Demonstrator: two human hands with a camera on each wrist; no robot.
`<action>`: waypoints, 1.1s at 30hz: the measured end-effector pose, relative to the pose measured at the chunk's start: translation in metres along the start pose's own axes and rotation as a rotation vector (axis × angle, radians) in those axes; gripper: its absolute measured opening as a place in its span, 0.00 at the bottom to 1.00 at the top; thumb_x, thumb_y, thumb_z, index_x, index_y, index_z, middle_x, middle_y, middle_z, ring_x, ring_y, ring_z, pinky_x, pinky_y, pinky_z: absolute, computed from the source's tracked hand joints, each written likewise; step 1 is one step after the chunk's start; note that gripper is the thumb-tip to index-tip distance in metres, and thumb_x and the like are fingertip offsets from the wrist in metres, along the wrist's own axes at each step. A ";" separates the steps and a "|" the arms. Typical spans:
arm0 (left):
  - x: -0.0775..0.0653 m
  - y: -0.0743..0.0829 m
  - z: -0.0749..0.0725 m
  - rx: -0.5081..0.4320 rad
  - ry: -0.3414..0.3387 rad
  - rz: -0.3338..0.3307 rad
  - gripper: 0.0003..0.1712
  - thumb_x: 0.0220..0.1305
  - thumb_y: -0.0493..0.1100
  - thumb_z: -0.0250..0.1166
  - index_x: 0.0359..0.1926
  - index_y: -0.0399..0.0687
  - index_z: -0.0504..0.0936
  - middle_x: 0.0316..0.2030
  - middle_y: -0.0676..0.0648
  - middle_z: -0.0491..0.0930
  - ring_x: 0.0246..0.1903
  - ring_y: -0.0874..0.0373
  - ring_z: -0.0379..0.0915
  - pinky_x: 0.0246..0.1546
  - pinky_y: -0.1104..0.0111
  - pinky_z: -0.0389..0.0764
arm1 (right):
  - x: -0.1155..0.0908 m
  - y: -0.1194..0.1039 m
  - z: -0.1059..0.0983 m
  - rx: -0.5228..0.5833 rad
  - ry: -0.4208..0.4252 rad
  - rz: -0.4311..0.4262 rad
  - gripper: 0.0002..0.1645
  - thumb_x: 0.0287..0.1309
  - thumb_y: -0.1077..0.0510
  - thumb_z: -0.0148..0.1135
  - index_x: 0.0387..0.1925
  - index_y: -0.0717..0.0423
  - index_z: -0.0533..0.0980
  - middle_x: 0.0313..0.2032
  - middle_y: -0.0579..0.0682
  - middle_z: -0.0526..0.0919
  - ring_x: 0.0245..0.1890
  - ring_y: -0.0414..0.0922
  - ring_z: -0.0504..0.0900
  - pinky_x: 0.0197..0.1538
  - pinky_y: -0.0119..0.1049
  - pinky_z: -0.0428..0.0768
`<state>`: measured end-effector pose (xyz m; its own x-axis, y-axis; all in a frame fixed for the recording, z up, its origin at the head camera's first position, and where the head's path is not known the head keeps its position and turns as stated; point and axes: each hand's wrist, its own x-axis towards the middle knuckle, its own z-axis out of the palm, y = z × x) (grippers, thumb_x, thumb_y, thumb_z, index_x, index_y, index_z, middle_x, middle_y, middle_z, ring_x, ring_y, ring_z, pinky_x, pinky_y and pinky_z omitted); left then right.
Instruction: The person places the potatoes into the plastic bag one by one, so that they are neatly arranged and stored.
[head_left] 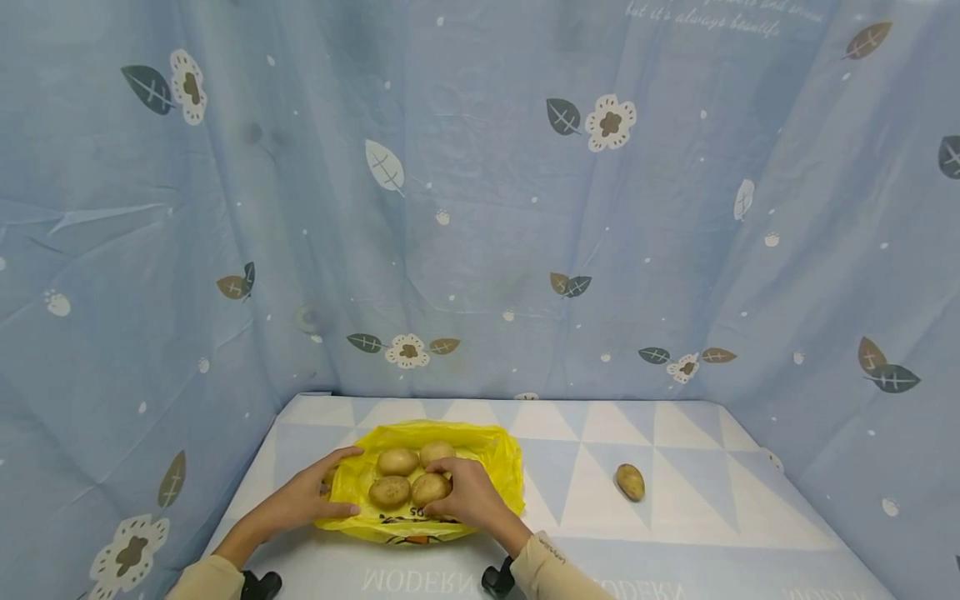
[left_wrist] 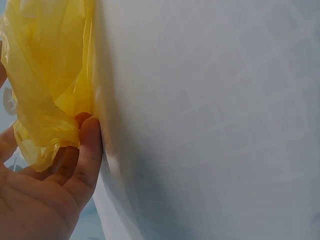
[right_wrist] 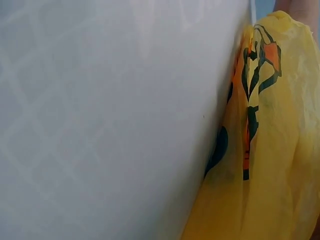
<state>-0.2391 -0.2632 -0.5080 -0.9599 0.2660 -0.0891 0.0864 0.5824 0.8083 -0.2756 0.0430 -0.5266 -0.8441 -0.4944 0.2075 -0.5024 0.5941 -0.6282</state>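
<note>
A yellow plastic bag (head_left: pixel 493 454) lies spread open on the table, with several potatoes (head_left: pixel 389 492) sitting in it. At the bag's left end, my left hand (head_left: pixel 303 497) grips the gathered plastic; the left wrist view shows its fingers (left_wrist: pixel 90 145) curled at the crumpled film. Part of another potato (head_left: pixel 327 481) shows beside that palm. My right hand (head_left: pixel 472 494) reaches over the near right rim and holds the front right potato (head_left: pixel 430 490) between thumb and fingers. Printed yellow plastic (right_wrist: pixel 280 150) fills the right side of the right wrist view, hiding most of that hand.
A single potato (head_left: pixel 630 482) lies on the patterned tablecloth (head_left: pixel 682 517), well to the right of the bag. Blue printed curtains (head_left: pixel 480 250) hang behind the table and along both sides. Black wrist straps (head_left: pixel 498 578) show at the bottom edge.
</note>
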 end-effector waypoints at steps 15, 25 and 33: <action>0.001 -0.002 0.000 0.001 -0.001 0.005 0.53 0.54 0.54 0.81 0.77 0.53 0.63 0.76 0.35 0.58 0.74 0.29 0.50 0.66 0.30 0.58 | -0.002 -0.002 -0.024 0.064 0.031 -0.006 0.23 0.51 0.55 0.82 0.50 0.55 0.86 0.44 0.46 0.87 0.41 0.41 0.82 0.43 0.32 0.81; -0.002 0.002 -0.001 0.002 -0.004 -0.002 0.54 0.54 0.54 0.81 0.77 0.52 0.63 0.76 0.33 0.58 0.73 0.28 0.51 0.65 0.30 0.61 | -0.016 0.010 -0.072 0.065 0.103 -0.023 0.21 0.57 0.55 0.78 0.52 0.52 0.84 0.49 0.50 0.85 0.46 0.54 0.84 0.42 0.31 0.84; -0.002 0.003 -0.001 0.004 -0.007 -0.009 0.54 0.54 0.54 0.81 0.77 0.52 0.63 0.76 0.33 0.58 0.73 0.28 0.52 0.64 0.30 0.62 | -0.034 0.033 -0.104 0.019 0.170 -0.031 0.22 0.58 0.56 0.77 0.53 0.55 0.83 0.49 0.54 0.85 0.45 0.54 0.84 0.42 0.34 0.85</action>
<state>-0.2370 -0.2630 -0.5044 -0.9587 0.2660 -0.1008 0.0784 0.5878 0.8052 -0.2829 0.1453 -0.4768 -0.8484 -0.3970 0.3502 -0.5267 0.5670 -0.6333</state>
